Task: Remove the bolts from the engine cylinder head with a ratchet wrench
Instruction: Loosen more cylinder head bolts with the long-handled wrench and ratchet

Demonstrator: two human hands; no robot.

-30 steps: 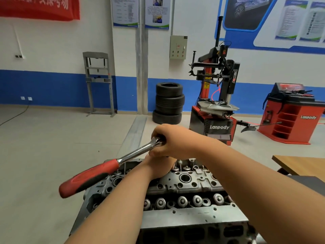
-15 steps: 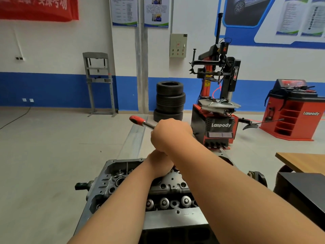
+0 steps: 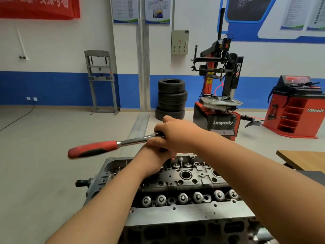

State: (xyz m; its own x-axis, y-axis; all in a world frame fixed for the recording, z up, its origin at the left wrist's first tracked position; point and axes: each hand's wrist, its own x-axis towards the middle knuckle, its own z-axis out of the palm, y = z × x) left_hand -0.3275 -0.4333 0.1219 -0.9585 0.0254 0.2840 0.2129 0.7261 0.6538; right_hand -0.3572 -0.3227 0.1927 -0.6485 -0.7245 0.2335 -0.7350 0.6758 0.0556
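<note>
Right hand (image 3: pixel 177 136) clamped over head of chrome ratchet wrench with red-black handle (image 3: pixel 112 146) | left hand (image 3: pixel 154 155) beneath, grip hidden | socket to be kept square above grey metal cylinder head (image 3: pixel 184 175).

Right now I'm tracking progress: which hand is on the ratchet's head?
The right hand, wrapped over the ratchet wrench head; the left hand sits beneath it.

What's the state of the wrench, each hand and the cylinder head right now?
ratchet wrench: held at its head, red handle free, pointing left
right hand: closed over the wrench head
left hand: under the right hand, fingers hidden
cylinder head: top exposed, valve springs showing
</note>
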